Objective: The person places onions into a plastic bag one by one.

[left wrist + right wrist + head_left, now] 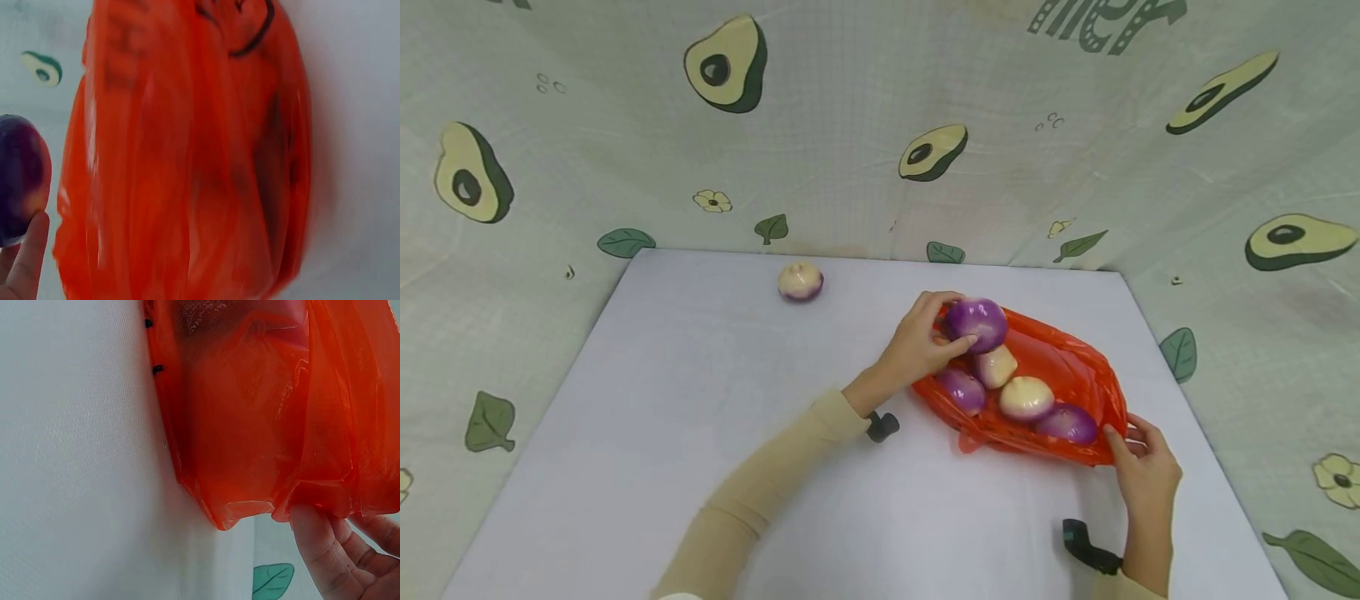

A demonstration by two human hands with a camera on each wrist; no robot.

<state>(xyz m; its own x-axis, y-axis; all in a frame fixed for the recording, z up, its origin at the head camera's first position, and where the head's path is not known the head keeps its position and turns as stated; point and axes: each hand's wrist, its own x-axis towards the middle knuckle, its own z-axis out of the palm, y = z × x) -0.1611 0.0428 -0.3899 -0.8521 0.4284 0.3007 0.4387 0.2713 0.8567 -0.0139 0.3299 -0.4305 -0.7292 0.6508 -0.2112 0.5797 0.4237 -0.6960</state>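
Note:
A red plastic bag lies open on the right side of the table, with several purple and white onions inside, among them a pale onion and a purple onion. My left hand grips a purple onion above the bag's left end; the same onion shows at the left edge of the left wrist view. At the bag's right corner, my right hand pinches the rim between thumb and fingers. The right wrist view shows those fingers under the bag's edge.
One more onion, white with a purple underside, sits near the table's back edge, left of the bag. A white cover lies over the table. Behind it hangs a pale cloth printed with avocados and leaves.

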